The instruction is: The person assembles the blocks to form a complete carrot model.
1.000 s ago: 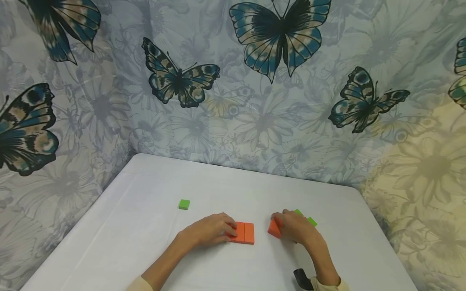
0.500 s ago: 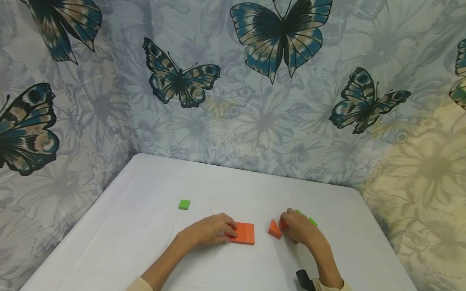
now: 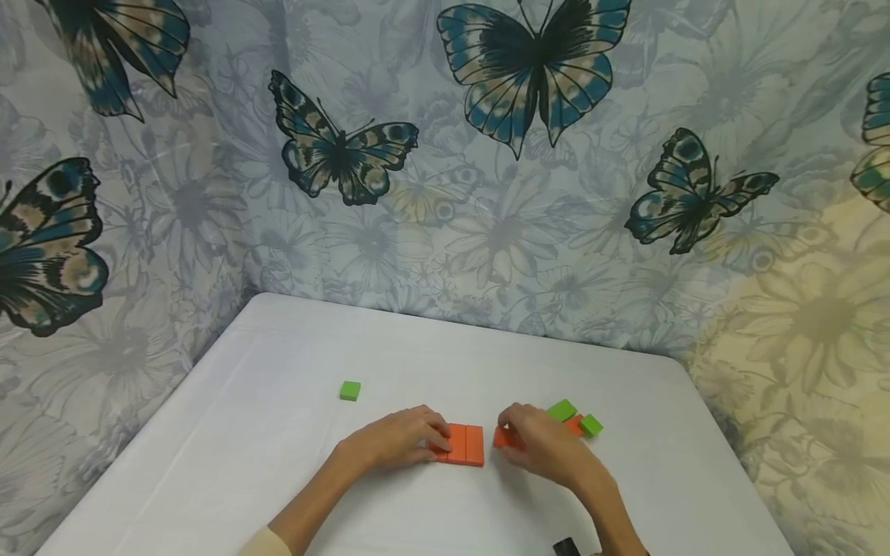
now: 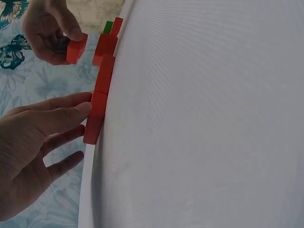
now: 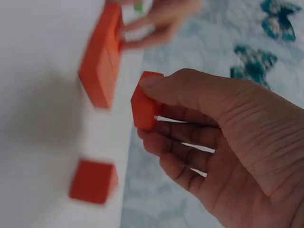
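Near middle of the white table (image 3: 417, 513): the left hand (image 3: 403, 439) rests its extended fingers on the left end of a row of orange blocks (image 3: 466, 445), gripping nothing firmly. To the right, the right hand (image 5: 228, 128) pinches an orange block (image 5: 145, 104) between thumb and fingertips, raised above the table. A loose orange block (image 5: 95, 180) lies beneath it, right of the row and apart from it. Farther right, two green blocks (image 3: 562, 410) flank another orange piece (image 3: 574, 425). Farther still, at left, sits a green square (image 3: 351, 391); beyond hangs butterfly-printed cloth (image 3: 501, 232).
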`<state>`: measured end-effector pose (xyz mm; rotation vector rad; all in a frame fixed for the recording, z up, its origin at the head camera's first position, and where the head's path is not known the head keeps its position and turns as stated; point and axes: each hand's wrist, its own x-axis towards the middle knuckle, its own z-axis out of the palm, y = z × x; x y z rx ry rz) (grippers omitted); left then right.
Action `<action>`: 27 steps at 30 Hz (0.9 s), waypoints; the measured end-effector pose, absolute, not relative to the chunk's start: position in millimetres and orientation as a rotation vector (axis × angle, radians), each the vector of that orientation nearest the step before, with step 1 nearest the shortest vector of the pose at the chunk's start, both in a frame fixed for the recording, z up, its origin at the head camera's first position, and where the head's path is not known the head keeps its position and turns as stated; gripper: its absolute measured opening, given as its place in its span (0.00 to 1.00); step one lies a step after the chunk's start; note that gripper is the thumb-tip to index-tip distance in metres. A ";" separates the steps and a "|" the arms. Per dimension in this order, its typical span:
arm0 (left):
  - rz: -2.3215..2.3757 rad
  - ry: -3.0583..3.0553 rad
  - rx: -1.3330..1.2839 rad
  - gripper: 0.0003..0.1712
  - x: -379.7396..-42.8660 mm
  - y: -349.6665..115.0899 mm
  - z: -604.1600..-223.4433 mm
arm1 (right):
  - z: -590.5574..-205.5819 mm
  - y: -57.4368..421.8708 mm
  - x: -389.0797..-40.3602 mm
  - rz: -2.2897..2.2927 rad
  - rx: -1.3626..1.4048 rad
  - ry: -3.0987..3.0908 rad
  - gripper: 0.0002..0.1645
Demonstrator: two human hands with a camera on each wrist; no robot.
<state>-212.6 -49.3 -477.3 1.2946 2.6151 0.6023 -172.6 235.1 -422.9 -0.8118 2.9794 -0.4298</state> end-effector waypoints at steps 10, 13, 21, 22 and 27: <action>0.668 2.609 1.310 0.14 -216.2 -49.6 -483.2 | -455.0 174.6 -155.0 -0.301 -1.159 2.833 0.18; 0.677 2.601 1.322 0.13 -216.5 -49.5 -483.3 | -461.9 171.4 -154.5 -0.295 -1.160 2.870 0.22; 0.664 2.623 1.310 0.13 -218.2 -49.2 -485.2 | -467.8 170.0 -162.0 -0.368 -1.159 2.995 0.29; 0.664 2.622 1.306 0.13 -218.4 -49.0 -485.3 | -468.1 169.8 -162.6 -0.376 -1.155 2.996 0.28; 0.655 2.619 1.292 0.14 -217.9 -47.5 -485.0 | -469.8 168.8 -163.2 -0.383 -1.125 3.006 0.26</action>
